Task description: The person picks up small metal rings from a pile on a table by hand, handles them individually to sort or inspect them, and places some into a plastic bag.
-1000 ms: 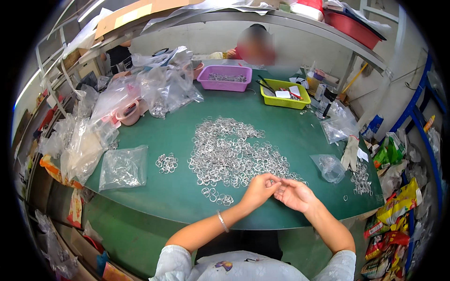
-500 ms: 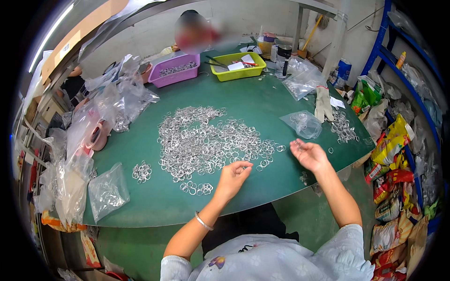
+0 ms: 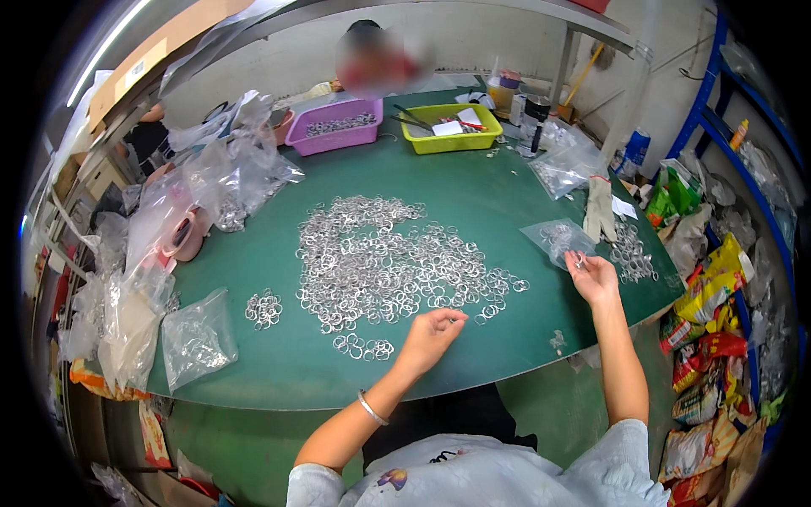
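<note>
A wide heap of silver metal rings (image 3: pixel 380 262) lies in the middle of the green table (image 3: pixel 473 372). At the heap's near right edge is my left hand (image 3: pixel 432 340), with thumb and fingers pressed together; what they hold, if anything, is too small to make out. My right hand (image 3: pixel 598 283) is palm up at the near edge of a clear plastic bag (image 3: pixel 553 237) containing rings. Its curled fingertips hold a small metal ring (image 3: pixel 579 261). Two smaller groups of rings lie apart from the heap: a cluster (image 3: pixel 263 310) at its left and a row (image 3: pixel 363 347) in front.
More rings (image 3: pixel 630 253) and a pale glove (image 3: pixel 600 211) lie at the right. Purple (image 3: pixel 334 139) and yellow-green (image 3: pixel 452 144) baskets stand at the back, near another person. Plastic bags (image 3: pixel 198 338) and a pink container (image 3: pixel 187 237) line the left side. Blue shelving (image 3: pixel 705 118) rises at the right.
My right hand has moved right, up to the bag's near edge, and its fingers have curled in. The left hand stays by the heap, still pinched. The whole view has shifted slightly.
</note>
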`<state>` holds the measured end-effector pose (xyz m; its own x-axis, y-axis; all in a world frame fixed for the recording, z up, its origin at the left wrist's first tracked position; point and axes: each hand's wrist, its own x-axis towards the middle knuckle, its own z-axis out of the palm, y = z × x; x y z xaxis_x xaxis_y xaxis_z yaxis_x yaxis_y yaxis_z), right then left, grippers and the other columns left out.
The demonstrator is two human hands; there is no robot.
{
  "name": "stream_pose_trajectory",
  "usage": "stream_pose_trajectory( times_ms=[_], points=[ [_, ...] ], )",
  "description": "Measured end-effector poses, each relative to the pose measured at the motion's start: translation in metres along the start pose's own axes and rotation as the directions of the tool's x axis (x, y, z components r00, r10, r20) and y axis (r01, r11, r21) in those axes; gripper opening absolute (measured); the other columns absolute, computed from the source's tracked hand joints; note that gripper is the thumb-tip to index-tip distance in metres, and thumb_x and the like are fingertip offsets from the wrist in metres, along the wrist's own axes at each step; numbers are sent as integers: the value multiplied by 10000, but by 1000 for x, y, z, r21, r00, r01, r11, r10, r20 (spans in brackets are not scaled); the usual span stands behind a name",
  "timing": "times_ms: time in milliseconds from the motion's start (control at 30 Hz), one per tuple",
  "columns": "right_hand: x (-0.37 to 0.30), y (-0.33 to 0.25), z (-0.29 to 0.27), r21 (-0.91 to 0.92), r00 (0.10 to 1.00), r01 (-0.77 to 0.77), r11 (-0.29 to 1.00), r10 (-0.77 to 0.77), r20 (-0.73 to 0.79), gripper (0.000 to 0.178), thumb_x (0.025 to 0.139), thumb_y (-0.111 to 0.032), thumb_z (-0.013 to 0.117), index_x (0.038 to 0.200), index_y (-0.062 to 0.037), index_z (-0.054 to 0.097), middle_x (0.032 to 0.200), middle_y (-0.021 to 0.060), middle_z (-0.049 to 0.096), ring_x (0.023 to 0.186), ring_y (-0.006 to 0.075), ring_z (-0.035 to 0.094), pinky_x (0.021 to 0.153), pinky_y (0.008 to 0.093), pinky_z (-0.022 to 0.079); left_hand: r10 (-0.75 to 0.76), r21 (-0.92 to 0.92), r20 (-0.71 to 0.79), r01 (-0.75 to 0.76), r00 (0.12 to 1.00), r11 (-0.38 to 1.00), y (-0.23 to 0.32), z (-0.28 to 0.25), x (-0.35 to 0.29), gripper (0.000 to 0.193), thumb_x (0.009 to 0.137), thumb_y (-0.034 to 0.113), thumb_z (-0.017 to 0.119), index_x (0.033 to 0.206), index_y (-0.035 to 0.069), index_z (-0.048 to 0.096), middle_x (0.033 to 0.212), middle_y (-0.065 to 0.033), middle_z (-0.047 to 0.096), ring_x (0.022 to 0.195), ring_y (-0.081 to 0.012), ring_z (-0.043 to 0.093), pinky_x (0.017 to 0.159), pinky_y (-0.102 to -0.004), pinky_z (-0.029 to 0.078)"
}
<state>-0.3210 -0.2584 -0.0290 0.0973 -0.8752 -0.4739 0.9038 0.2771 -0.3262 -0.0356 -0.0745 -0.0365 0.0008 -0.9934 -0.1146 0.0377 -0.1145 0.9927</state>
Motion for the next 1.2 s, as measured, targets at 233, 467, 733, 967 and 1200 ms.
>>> stream_pose_trajectory(
  times_ms=[233, 467, 733, 967, 1200],
  points=[
    [1, 0, 3, 12, 1000, -9, 1000, 9, 23, 369, 755, -14, 402, 1077, 140, 309, 1136, 242, 338, 1072, 347, 389, 986, 440, 334, 30, 68, -7, -29, 1000, 997, -4, -4, -1, 169, 842, 68, 526, 975, -22, 579, 746, 1, 599, 648, -16, 503, 565, -156, 404],
    [27, -14, 4, -21, 988, -15, 1000, 18, 156, 495, 765, -127, 458, 1159, 114, 280, 1167, 232, 358, 1071, 329, 385, 978, 441, 297, 76, 33, -32, -75, 997, 997, -17, -2, 0, 148, 835, 75, 534, 939, -15, 588, 656, 21, 560, 576, -7, 436, 490, -173, 345],
    [30, 1, 21, -58, 969, -46, 997, 58, 241, 539, 768, -110, 454, 1212, 99, 232, 1273, 248, 279, 1197, 354, 284, 1040, 443, 190, -10, -26, -3, 10, 1000, 1000, -3, -4, -9, 162, 849, 65, 515, 972, -14, 582, 664, 48, 532, 580, 6, 415, 504, -149, 329],
    [21, 3, 11, -390, 978, 82, 917, 2, 210, 565, 708, 133, 341, 1252, 121, 191, 1261, 231, 296, 1192, 346, 296, 1031, 412, 262, -29, 11, -11, 30, 1000, 1000, 0, -5, -10, 151, 846, 64, 516, 955, -17, 582, 592, 91, 427, 530, 12, 319, 460, -162, 240],
    [32, -1, 0, -518, 959, 284, 807, -225, 174, 438, 776, 154, 372, 1208, 147, 297, 1233, 230, 356, 1106, 331, 435, 927, 329, 415, -21, 3, 9, 20, 1000, 1000, -1, 1, -7, 157, 847, 66, 514, 960, -24, 576, 590, 93, 416, 525, 8, 303, 459, -167, 226]
  ],
)
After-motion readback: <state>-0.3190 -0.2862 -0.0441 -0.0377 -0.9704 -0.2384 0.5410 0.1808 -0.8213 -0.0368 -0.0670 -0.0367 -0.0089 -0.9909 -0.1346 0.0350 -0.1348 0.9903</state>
